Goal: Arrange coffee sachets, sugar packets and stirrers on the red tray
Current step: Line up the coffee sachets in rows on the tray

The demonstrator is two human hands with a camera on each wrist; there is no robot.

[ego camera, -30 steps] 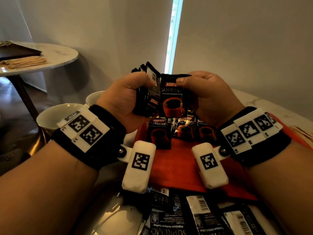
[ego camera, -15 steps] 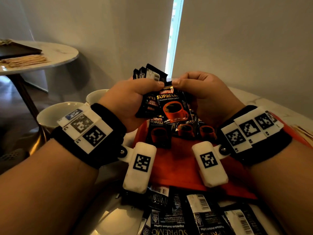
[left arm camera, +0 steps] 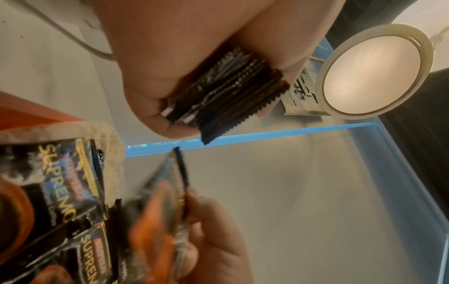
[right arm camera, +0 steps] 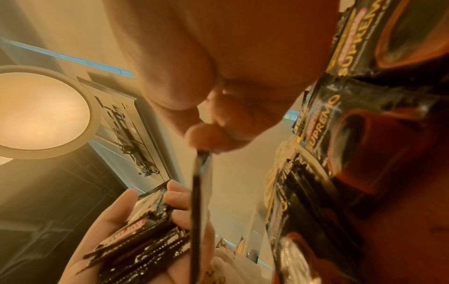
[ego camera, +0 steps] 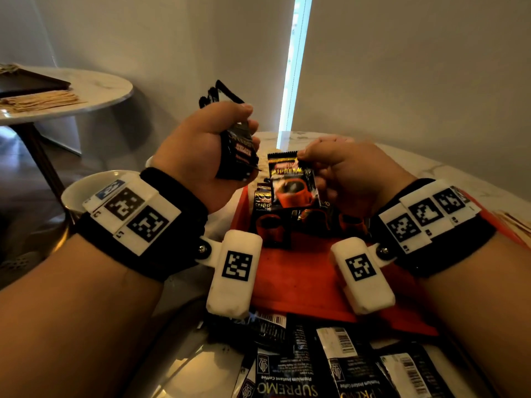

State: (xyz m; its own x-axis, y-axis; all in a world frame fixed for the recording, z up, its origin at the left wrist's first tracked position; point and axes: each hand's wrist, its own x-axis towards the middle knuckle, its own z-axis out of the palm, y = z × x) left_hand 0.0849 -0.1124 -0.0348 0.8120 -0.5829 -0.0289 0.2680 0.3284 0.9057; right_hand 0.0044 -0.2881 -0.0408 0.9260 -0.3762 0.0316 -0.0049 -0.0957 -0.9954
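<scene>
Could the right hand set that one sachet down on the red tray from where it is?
Probably yes. The right hand pinches the sachet just above the red tray, whose near part lies bare; nothing blocks the way down.

Each bare forearm wears a black wrist strap (ego camera: 161,248) topped with white plates bearing black square code markers. Beside each strap, a screw fastens a rounded white pod (ego camera: 234,278) with its own marker.
</scene>
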